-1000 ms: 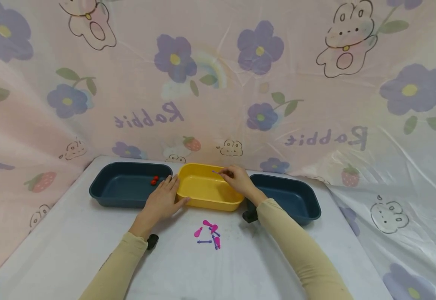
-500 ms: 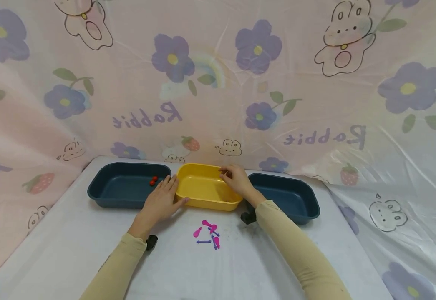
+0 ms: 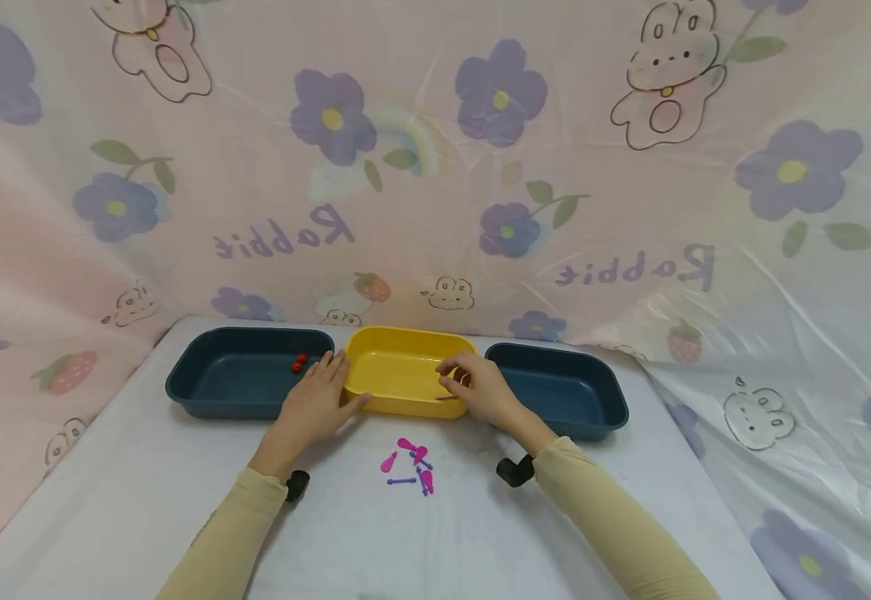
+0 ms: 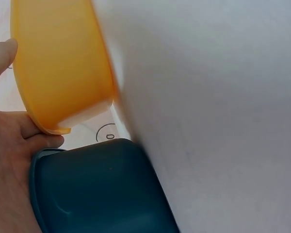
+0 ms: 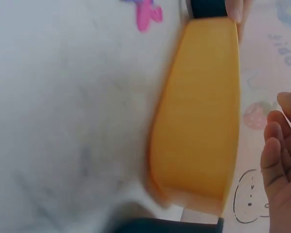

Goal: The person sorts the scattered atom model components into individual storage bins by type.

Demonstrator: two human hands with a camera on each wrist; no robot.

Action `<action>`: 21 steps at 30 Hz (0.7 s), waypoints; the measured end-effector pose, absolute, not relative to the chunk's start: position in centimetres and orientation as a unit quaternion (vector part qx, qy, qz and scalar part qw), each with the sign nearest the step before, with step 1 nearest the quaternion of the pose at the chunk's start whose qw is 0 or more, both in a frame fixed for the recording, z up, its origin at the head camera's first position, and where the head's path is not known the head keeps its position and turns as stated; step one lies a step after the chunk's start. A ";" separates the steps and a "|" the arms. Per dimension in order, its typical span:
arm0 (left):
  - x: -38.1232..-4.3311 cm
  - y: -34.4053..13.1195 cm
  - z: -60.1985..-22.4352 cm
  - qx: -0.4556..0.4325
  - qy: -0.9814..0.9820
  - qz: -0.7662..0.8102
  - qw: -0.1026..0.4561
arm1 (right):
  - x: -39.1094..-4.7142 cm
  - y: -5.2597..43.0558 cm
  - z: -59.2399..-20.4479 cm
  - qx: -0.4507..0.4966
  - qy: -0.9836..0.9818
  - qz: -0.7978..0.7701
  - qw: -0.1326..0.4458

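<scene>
My left hand point(image 3: 317, 393) rests with mostly straight fingers at the left end of the yellow tray point(image 3: 397, 404); its thumb lies at the front rim. In the left wrist view, its fingers touch the corner beside the dark blue tray point(image 4: 97, 189). Over the right part of the yellow tray is my right hand point(image 3: 483, 390), fingers loosely bent, thumb and index finger apart. A thin purple stick point(image 3: 446, 397) shows just below these fingertips, apart from them; whether it lies on the tray or is falling, I cannot tell. The right wrist view shows nothing between the fingers point(image 5: 276, 145).
Several pink bulb-shaped pieces point(image 3: 389, 462) and purple sticks with knobbed ends point(image 3: 401, 481) lie on the white table in front of the yellow tray. Small red pieces point(image 3: 297, 364) sit in the left dark blue tray point(image 3: 217, 408). Another dark blue tray point(image 3: 593, 392) stands at the right.
My right hand, which pinched a purple stick over the tray's back right, has come nearer and its fingertips have parted from the stick. My left hand stays at the tray.
</scene>
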State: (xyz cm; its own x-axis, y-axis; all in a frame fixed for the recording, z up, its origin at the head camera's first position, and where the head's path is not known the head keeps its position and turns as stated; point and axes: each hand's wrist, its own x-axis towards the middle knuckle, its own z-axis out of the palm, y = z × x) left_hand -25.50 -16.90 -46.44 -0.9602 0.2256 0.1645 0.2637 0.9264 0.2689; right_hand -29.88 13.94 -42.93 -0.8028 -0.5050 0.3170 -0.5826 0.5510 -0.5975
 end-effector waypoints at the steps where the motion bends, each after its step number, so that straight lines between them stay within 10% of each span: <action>1: -25.5 -16.9 -46.4 -0.126 -0.979 -0.146 0.067 | -29.3 14.1 -43.0 0.317 -0.876 0.359 0.057; 21: -25.4 -16.9 -46.3 -0.126 -0.979 -0.146 0.061 | -23.3 14.4 -47.5 0.391 -0.876 0.271 -0.077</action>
State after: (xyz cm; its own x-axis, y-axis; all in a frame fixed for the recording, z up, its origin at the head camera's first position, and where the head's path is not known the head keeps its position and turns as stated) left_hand -25.38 -16.94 -46.27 -0.9606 0.2299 0.1564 0.2656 0.9252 0.2712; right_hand -23.33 14.37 -47.48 -0.6825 -0.7269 0.0765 -0.6428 0.5472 -0.5361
